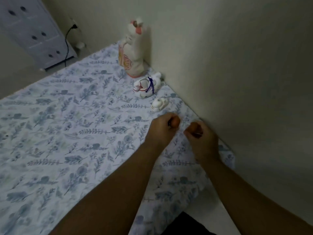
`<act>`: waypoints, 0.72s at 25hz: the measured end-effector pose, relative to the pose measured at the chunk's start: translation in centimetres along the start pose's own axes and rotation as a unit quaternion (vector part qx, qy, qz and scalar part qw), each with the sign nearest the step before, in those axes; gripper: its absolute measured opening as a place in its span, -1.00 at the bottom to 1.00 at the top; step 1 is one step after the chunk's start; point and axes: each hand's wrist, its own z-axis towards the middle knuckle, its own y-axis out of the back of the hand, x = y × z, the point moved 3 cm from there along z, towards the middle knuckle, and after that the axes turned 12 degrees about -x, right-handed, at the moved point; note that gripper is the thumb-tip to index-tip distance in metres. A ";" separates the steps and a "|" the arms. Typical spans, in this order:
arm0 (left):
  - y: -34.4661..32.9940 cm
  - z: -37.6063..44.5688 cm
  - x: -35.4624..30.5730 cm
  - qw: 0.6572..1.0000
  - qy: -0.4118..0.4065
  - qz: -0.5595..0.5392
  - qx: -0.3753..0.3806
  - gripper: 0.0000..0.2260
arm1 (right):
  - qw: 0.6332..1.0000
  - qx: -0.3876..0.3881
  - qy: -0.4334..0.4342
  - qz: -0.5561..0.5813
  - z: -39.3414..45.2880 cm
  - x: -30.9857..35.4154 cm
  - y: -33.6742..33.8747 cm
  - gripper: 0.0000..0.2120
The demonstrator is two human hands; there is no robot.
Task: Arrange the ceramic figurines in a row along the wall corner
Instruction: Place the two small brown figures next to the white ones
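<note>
Three white ceramic figurines stand in a line along the wall on the floral sheet (67, 116). The tall cat figurine (133, 53) with pink markings is farthest. A middle figurine (146, 87) with a purple cord comes after it, then a small white figurine (159, 104). Just below the small one, my left hand (162, 128) is closed around a small orange-brown figurine (176, 122). My right hand (201, 138) is closed around another small orange-brown figurine (193, 127), close to the wall. Both held pieces are mostly hidden by fingers.
The pale wall (237, 82) runs along the right edge of the sheet. A white drawer cabinet (33, 31) stands at the top left, with a black cable (66, 43) plugged into a wall socket beside it. A dark patch shows at the bottom edge.
</note>
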 end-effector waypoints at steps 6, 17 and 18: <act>-1.8 1.8 0.8 0.999 -0.007 -0.006 0.033 -0.70 | 1.000 -0.002 0.023 -0.003 0.6 -1.1 -0.1 -0.78; -1.6 0.6 1.6 0.997 -0.004 0.016 0.070 -0.63 | 0.997 0.000 0.069 -0.025 -1.4 -1.7 -0.1 -0.80; -1.5 0.6 1.4 0.997 0.000 0.016 0.075 -0.57 | 0.997 0.009 0.070 -0.029 -1.4 -1.4 -0.2 -0.77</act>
